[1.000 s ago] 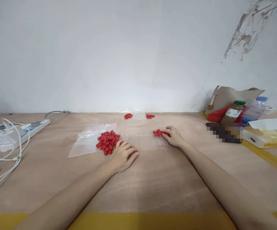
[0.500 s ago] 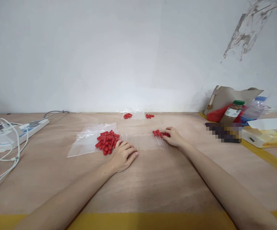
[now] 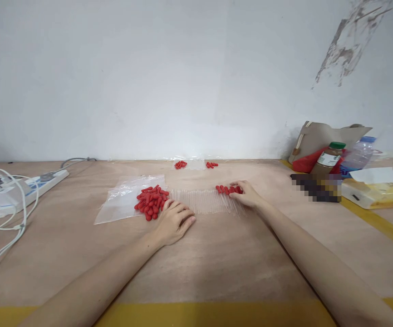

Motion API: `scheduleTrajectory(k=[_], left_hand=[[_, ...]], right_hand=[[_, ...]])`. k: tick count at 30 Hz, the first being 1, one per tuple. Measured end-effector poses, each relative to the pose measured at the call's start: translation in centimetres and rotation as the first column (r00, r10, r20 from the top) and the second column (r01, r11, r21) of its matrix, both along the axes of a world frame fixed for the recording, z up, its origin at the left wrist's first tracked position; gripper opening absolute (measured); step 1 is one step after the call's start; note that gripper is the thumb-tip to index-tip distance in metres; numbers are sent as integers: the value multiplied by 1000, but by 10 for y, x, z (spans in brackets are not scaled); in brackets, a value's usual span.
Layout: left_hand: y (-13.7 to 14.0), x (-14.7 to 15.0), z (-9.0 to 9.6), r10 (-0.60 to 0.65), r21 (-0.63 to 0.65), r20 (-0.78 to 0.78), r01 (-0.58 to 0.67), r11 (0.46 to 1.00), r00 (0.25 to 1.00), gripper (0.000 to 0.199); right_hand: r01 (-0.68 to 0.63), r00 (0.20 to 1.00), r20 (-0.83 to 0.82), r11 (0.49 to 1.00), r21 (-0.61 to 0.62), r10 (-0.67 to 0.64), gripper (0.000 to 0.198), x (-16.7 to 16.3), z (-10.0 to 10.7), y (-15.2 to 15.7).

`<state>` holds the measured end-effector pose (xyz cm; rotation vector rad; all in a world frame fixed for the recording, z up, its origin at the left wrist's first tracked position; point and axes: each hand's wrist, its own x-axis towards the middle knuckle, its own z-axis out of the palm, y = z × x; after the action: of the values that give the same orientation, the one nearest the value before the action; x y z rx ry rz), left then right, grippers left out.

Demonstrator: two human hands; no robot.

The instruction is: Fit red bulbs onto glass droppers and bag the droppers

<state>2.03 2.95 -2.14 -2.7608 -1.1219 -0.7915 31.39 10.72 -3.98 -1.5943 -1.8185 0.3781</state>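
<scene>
Resting at the left end of the row of clear tubes (image 3: 205, 202), my left hand (image 3: 175, 222) lies palm down, its fingers loosely bent and its thumb set apart. I see nothing in its grasp, but the palm is hidden, so I cannot tell whether it holds anything. Its fingertips come up against the near edge of the red bulb pile (image 3: 150, 200), which sits just beyond that same end of the row, partly on a flat plastic bag (image 3: 115, 204).

At the row's right end I have my right hand (image 3: 248, 195), thumb and fingers curved about the outermost of the capped red bulbs (image 3: 224, 189). The thumb touches red; the view is small and faint there, so I can't say for sure whether the fingers pinch a bulb or merely rest against it. These bulbs sit in a line along the far edge of the row, and the stems below them slant and cross, while the rest of the tubes lie side by side on the bench (image 3: 196, 268).

Behind the row, near the wall (image 3: 149, 81), I make out two small red clusters (image 3: 180, 165), a clear wrapper (image 3: 195, 164) between them. Well to the row's left is a power strip (image 3: 48, 185) with white cables (image 3: 25, 195); well to its right stand a green-lidded jar (image 3: 329, 159) and a blue-capped bottle (image 3: 359, 156), with a yellow packet (image 3: 382, 193) in front.
</scene>
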Motion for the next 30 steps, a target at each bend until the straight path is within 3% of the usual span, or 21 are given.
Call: scheduleTrajectory(k=[12, 16, 21, 26, 30], left_hand=[[0, 1, 1, 6, -9, -10, -6, 1000, 1000, 23], [-1, 1, 2, 8, -7, -3, -8, 1000, 1000, 23], [-2, 1, 2, 6, -4, 1, -6, 1000, 1000, 23], [-1, 1, -1, 18, 31, -8, -17, 999, 1000, 22], [-2, 1, -1, 153, 125, 57, -159, 979, 987, 18]], right_hand=[[231, 970, -92, 971, 54, -226, 44, -3, -15, 5], [245, 967, -98, 965, 90, -236, 40, -3, -17, 3], [275, 960, -107, 944, 180, -259, 16, -8, -15, -8], [225, 972, -3, 934, 277, -233, 8, -17, -13, -22], [213, 967, 74, 936, 280, -243, 9, -21, -12, -25]])
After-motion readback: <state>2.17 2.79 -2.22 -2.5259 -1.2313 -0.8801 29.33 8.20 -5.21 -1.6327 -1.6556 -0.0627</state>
